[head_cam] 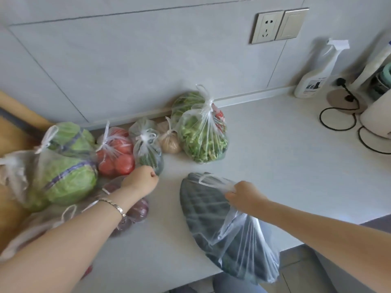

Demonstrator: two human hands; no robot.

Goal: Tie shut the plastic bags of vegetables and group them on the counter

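Clear plastic bag of dark green veg [203,212] overhangs white counter [275,155] front edge, long axis back-left to front-right; right hand [241,194] grips its handles. Tied bag of red tomatoes [116,154] & rest of group lie back-left, nearer left hand [140,179]: curled, can't tell if holding anything.

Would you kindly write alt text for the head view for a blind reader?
A right hand grips a bag of dark greens by its handles on a pale counter; the curled left hand sits beside tied bags of cabbage and tomatoes.
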